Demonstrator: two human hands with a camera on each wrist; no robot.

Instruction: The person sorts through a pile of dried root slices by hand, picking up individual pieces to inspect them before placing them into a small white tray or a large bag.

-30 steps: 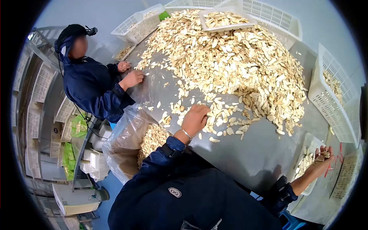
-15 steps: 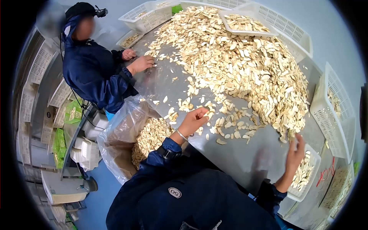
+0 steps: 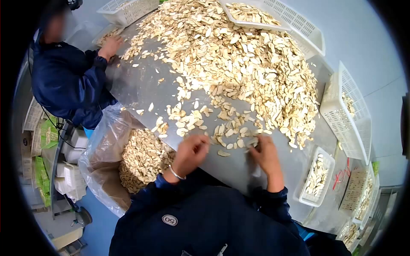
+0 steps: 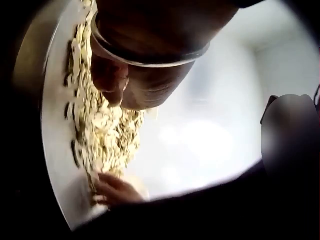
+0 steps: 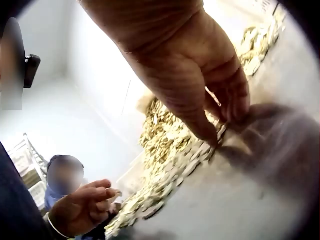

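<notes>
A wide heap of pale, dried-looking slices (image 3: 239,59) covers the metal table (image 3: 171,128), with loose ones scattered along its near side. My left hand (image 3: 192,153) is over the near table edge with its fingers curled. In the right wrist view a small pale slice (image 5: 118,193) shows at the left fingertips. Farther right, my right hand (image 3: 267,155) reaches down to the loose slices and pinches one between thumb and fingers (image 5: 235,102). Beside the left forearm stands a plastic-lined bag (image 3: 102,149), filled with slices.
A small white tray (image 3: 326,170) of slices lies to the right, near red-handled scissors (image 3: 341,173). White perforated baskets (image 3: 348,115) line the table's far and right sides. Another tray (image 3: 260,25) rests on the heap. At the left another person (image 3: 70,81) works at the table.
My right hand has come from the small tray at the right, past the heap's edge, to the loose slices in front of me. My left hand has drawn back from the slices. The head view has shifted.
</notes>
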